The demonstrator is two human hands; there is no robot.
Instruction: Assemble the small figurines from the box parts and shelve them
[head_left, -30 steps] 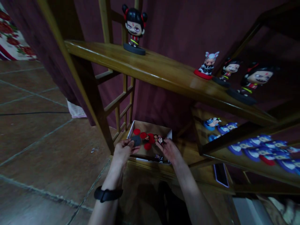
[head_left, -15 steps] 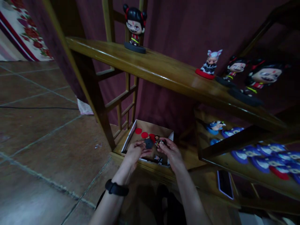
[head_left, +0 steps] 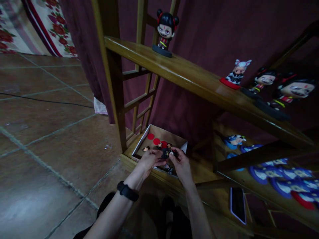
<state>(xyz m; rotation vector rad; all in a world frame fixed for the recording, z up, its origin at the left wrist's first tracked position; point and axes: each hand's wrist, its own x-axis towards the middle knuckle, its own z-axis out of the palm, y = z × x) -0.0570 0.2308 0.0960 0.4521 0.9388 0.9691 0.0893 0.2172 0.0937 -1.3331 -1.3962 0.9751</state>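
Over a shallow cardboard box (head_left: 171, 132), both my hands work close together. My left hand (head_left: 151, 159) is closed on a dark round base (head_left: 164, 153). Pinched in my right hand (head_left: 181, 163) is a small black-haired figurine (head_left: 171, 153), held against the base; fingers partly cover it, and I cannot tell whether the two are joined. Inside the box lie red discs (head_left: 151, 136) and several small figurine pieces, among them a dark-haired one (head_left: 146, 149) at the left and a black-and-white one (head_left: 168, 168) near the front.
A wooden shelf (head_left: 194, 81) crosses above the box, bearing a large figurine (head_left: 164, 31), a white-haired one on a red base (head_left: 235, 75) and two others. Blue-based figurines (head_left: 266, 172) fill a lower right shelf. A phone (head_left: 238, 204) lies below them.
The figurine and the dark base have come together between my hands. The base has turned from face-on to a flatter angle. My view has shifted slightly left.
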